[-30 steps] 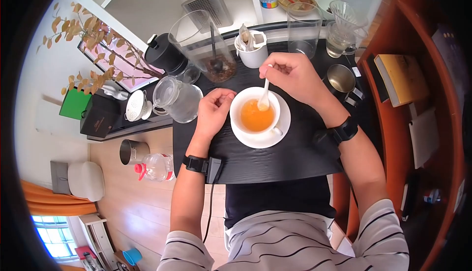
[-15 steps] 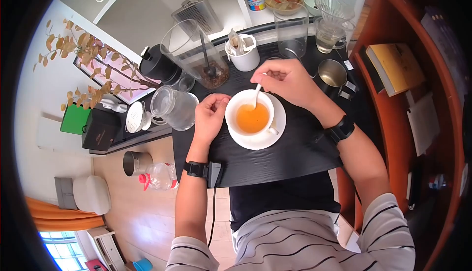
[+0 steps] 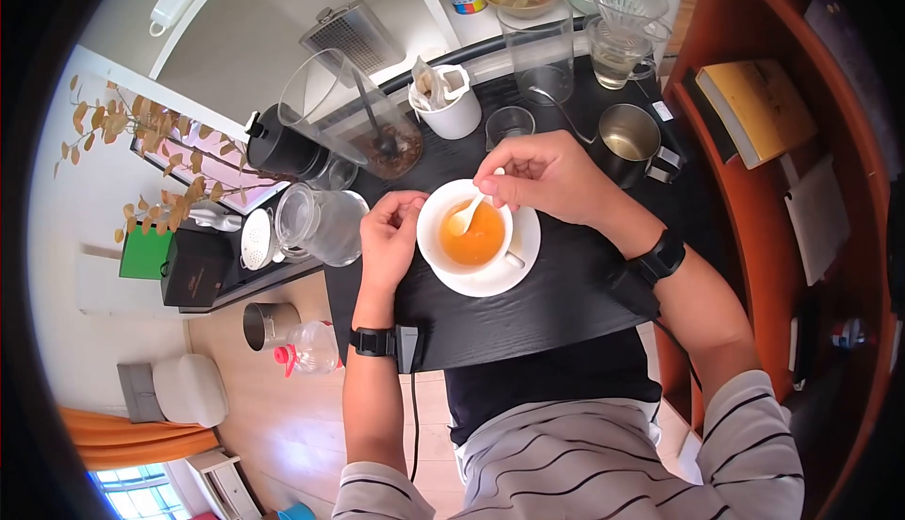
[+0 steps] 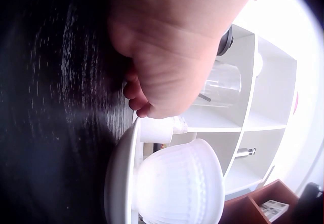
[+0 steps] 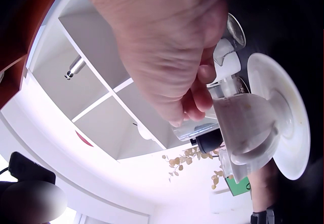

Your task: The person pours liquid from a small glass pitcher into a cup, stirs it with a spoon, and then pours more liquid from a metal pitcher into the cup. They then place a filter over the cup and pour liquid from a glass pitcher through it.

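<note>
A white cup [image 3: 422, 237] of orange liquid stands on a white saucer [image 3: 528, 261]; the left wrist view shows the cup [image 4: 177, 183] and saucer [image 4: 119, 178] from the side. With thumb and fingers my right hand [image 3: 556, 181] pinches a white spoon [image 3: 476, 205], whose bowl is inside the cup near the liquid. In the right wrist view, that hand [image 5: 172, 51] is above the cup [image 5: 243, 125], spoon hidden. My left hand [image 3: 386, 247] has curled fingers at the saucer's edge; in the left wrist view, its fingertips [image 4: 142, 110] meet the rim.
Behind the cup stand a white mug [image 3: 452, 115], a small glass [image 3: 510, 126], a tall container with dark bits [image 3: 396, 148] and a metal cup [image 3: 630, 133]. A glass pitcher [image 3: 330, 228] is left of my left hand. Shelves [image 3: 745, 223] rise at right.
The spoon's bowl has moved across the cup to its left part, and my right hand is lower and nearer the cup. The small glass behind it has come into view. My left hand stays beside the saucer.
</note>
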A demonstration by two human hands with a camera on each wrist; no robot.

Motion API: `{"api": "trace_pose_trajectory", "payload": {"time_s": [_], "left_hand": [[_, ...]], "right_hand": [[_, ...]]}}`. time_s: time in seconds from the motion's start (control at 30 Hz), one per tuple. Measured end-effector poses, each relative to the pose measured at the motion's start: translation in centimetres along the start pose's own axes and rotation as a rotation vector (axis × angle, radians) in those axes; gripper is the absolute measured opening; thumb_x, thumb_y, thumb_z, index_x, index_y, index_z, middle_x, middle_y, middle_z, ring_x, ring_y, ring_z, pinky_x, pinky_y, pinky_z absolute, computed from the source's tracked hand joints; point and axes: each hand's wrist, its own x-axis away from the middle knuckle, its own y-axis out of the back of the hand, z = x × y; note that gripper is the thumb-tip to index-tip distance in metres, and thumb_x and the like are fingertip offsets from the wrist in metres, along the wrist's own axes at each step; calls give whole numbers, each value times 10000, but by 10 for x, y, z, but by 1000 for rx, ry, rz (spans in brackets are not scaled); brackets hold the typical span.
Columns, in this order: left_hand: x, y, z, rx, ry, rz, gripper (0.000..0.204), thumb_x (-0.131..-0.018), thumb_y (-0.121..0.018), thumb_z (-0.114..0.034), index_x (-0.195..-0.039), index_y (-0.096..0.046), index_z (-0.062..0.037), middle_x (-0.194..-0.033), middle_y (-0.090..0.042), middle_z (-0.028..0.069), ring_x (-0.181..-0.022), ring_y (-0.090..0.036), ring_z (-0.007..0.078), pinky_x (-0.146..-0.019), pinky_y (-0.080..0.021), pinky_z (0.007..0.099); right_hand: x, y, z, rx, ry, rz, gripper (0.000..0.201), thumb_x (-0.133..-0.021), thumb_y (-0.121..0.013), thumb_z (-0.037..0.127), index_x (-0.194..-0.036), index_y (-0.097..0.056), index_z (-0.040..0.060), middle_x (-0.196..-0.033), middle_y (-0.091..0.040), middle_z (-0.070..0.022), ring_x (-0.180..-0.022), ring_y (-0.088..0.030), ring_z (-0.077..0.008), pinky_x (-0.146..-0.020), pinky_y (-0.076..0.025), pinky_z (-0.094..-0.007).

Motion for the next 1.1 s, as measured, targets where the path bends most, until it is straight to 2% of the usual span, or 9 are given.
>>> {"api": "trace_pose_trajectory", "payload": {"time_s": [0.2,0.3,0.47,0.57,0.63,0.77,0.93,1.1], "left_hand": [[1,1,1,-13,17,1,140,-1054,-686,-103,-1069,-750,21,-887,-746,-9,-752,-621,19,-690,-505,203],[1,0,0,-6,5,-1,138,-1054,-685,-100,-1065,-748,22,-884,-739,-12,-750,-616,18,-688,-501,203],[0,1,3,-6,-12,8,134,-1054,-684,-100,-1068,-751,15,-884,-736,-17,-749,-611,17,-687,-496,205],[0,1,3,-27,-11,7,131,-1054,-685,-100,-1072,-753,11,-892,-743,-12,-753,-612,17,-690,-496,206],[0,2,4,-29,-8,11,132,-1054,-685,-100,-1074,-753,11,-895,-745,-9,-755,-615,18,-691,-497,206],[0,2,4,-27,-7,13,131,-1055,-683,-100,-1073,-753,10,-900,-749,-4,-760,-622,20,-693,-500,205],[1,2,2,-15,5,17,130,-1055,-681,-97,-1070,-752,11,-901,-749,-3,-760,-624,20,-695,-501,203],[0,2,3,-20,3,17,129,-1054,-679,-94,-1069,-752,12,-901,-749,-3,-753,-620,19,-692,-499,202]], "right_hand": [[2,9,5,263,5,-67,89,-997,-767,106,-1000,-755,18,-834,-699,24,-749,-633,-15,-642,-490,-193],[3,8,-3,135,10,-13,97,-996,-771,103,-1004,-753,9,-841,-707,19,-763,-641,-17,-657,-501,-198],[3,1,-5,118,15,27,112,-1000,-764,97,-1028,-752,-11,-863,-727,1,-764,-647,-23,-661,-505,-201],[3,1,-2,92,35,-19,112,-990,-778,102,-1025,-755,-3,-848,-713,15,-755,-635,-19,-656,-494,-196],[3,3,6,224,44,-67,109,-978,-793,104,-1012,-756,7,-834,-697,31,-747,-620,-17,-652,-481,-194],[4,5,0,230,55,-111,108,-974,-800,108,-1002,-756,13,-824,-683,42,-740,-606,-11,-647,-471,-192],[4,-4,-3,41,23,-4,97,-980,-785,92,-1030,-765,11,-849,-694,38,-750,-609,-4,-646,-471,-189],[4,-3,8,202,72,-57,90,-983,-779,83,-1027,-768,5,-856,-697,37,-772,-623,-15,-668,-481,-190]]}}
